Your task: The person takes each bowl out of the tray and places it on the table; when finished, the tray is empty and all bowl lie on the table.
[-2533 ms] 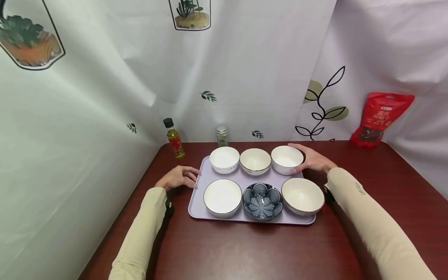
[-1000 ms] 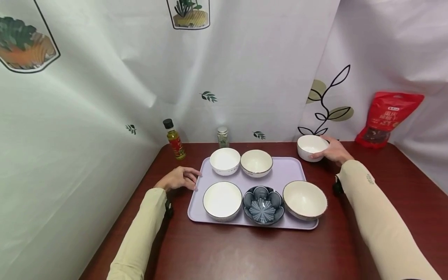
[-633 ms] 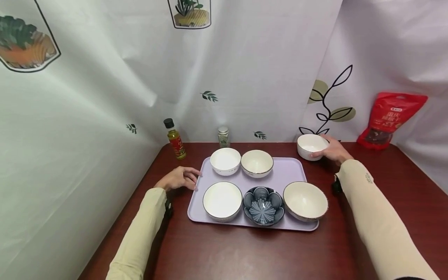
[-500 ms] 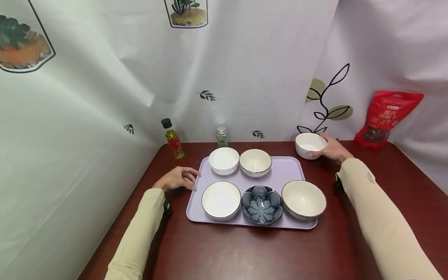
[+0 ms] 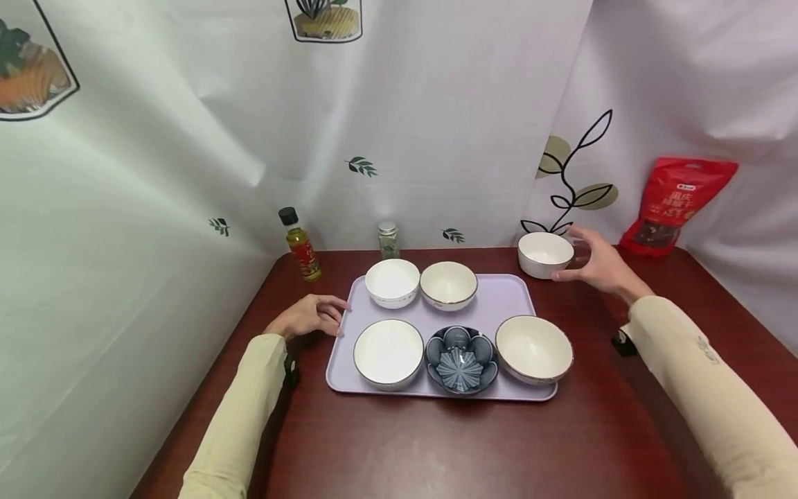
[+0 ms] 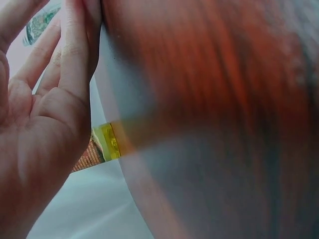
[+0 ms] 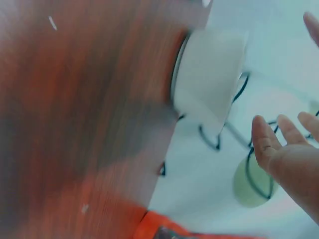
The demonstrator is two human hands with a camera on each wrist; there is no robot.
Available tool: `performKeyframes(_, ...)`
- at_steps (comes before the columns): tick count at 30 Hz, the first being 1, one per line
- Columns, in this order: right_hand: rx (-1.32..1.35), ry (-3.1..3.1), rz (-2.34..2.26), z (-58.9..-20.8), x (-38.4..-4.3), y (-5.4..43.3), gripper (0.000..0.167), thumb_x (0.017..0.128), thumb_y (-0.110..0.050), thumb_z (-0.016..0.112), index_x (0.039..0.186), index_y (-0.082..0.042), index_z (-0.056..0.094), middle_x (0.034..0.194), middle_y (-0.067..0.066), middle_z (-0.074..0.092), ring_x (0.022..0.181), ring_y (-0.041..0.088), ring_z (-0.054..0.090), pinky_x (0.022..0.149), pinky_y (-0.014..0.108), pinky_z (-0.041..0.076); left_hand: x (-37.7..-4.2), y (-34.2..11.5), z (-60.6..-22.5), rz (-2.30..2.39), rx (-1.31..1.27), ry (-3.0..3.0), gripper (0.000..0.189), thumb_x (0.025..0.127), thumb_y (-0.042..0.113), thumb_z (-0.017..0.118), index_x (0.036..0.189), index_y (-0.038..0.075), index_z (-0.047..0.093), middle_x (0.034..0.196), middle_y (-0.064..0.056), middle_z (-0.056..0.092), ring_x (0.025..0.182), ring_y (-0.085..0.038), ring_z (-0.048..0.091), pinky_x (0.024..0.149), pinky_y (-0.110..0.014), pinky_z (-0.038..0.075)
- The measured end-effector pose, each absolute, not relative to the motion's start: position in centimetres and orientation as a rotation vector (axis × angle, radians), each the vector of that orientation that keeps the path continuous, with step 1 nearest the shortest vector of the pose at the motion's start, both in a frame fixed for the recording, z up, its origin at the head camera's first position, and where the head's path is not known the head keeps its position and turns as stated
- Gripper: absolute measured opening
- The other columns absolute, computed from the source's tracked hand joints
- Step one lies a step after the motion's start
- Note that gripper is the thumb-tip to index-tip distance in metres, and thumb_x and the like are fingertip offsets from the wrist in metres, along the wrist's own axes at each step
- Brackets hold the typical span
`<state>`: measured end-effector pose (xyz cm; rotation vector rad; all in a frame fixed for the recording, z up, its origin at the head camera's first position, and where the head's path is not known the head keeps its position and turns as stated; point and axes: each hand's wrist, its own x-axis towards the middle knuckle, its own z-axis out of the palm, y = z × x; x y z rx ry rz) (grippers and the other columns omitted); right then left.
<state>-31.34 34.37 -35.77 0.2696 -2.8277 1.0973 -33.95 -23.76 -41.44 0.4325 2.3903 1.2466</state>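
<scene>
A small white bowl (image 5: 544, 256) stands on the table behind the tray's back right corner. My right hand (image 5: 601, 267) is just right of it, thumb and fingers spread; in the right wrist view the fingers are apart from the bowl (image 7: 209, 74). My left hand (image 5: 309, 316) rests at the left rim of the lilac tray (image 5: 499, 294), its fingers loosely bent. On the tray sit two bowls at the back, a white one (image 5: 392, 283) and a cream one (image 5: 449, 285). Along the front are a white bowl (image 5: 388, 353), a dark blue flower-shaped bowl (image 5: 461, 360) and a cream bowl (image 5: 534, 348).
An oil bottle (image 5: 300, 246) with a black cap stands at the back left. Near the back wall is a small glass jar (image 5: 388, 240). A red food bag (image 5: 676, 204) leans on the wall at the right. The brown table (image 5: 436, 443) stretches in front.
The white bowl has been moved from the tray's back right corner onto the table. My right hand has since let go and drawn slightly right. My left hand has stayed at the tray's rim.
</scene>
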Motion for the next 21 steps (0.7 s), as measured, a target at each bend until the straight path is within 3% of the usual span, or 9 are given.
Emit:
performKeyframes(2,0.333,-2.794,1.152,-35.9,-30.1,33.8,0.102,0.079,-0.02,0.086,0.158,-0.001,0.022,0.154,0.029,0.037,0.131,0.041,0.051,0.099,0.031,0.052,-34.0,-23.9,-41.5,1.239,0.428,2.391,0.059,0.078,0.005,0.084,0.131,-0.002,0.061,0.096,-0.012,0.072,0.084,-0.013,0.069,0.078,-0.021,0.055)
performKeyframes(5,0.472,-2.743,1.251,-36.2,-28.3,33.0,0.095,0.081,-0.015,0.083,0.157,-0.003,0.026,0.15,0.025,0.043,0.124,0.014,0.057,0.085,0.01,0.05,-34.1,-23.9,-41.4,1.232,0.434,2.389,0.06,0.078,0.006,0.084,0.132,-0.002,0.06,0.097,-0.012,0.072,0.085,-0.013,0.068,0.078,-0.021,0.054)
performKeyframes(8,0.633,-2.718,1.364,-36.6,-26.7,32.3,0.088,0.084,-0.01,0.08,0.155,-0.002,0.029,0.144,0.02,0.049,0.117,-0.007,0.055,0.086,0.012,0.051,-34.1,-24.0,-41.1,1.227,0.439,2.396,0.06,0.078,0.006,0.084,0.132,-0.002,0.06,0.098,-0.014,0.073,0.085,-0.013,0.067,0.077,-0.02,0.053)
performKeyframes(13,0.894,-2.746,1.472,-37.6,-24.9,31.6,0.083,0.084,-0.005,0.076,0.153,0.001,0.031,0.142,0.0,0.052,0.123,0.0,0.055,0.092,0.022,0.053,-34.2,-24.0,-40.7,1.218,0.446,2.401,0.06,0.078,0.005,0.084,0.132,-0.002,0.06,0.099,-0.015,0.073,0.085,-0.012,0.067,0.076,-0.02,0.053)
performKeyframes(16,0.969,-2.774,1.498,-38.5,-24.2,31.3,0.087,0.081,-0.007,0.077,0.155,-0.005,0.031,0.146,-0.011,0.048,0.131,0.001,0.05,0.098,0.02,0.05,-34.2,-24.1,-40.7,1.213,0.45,2.402,0.06,0.078,0.006,0.083,0.132,-0.002,0.059,0.098,-0.014,0.073,0.086,-0.012,0.067,0.076,-0.02,0.053)
performKeyframes(21,1.067,-2.741,1.606,-39.9,-23.4,30.9,0.093,0.076,-0.006,0.078,0.156,-0.007,0.03,0.153,-0.004,0.045,0.136,-0.002,0.046,0.105,0.011,0.039,-34.1,-24.0,-41.1,1.207,0.448,2.389,0.06,0.079,0.007,0.083,0.133,-0.002,0.059,0.099,-0.013,0.073,0.086,-0.012,0.066,0.077,-0.02,0.053)
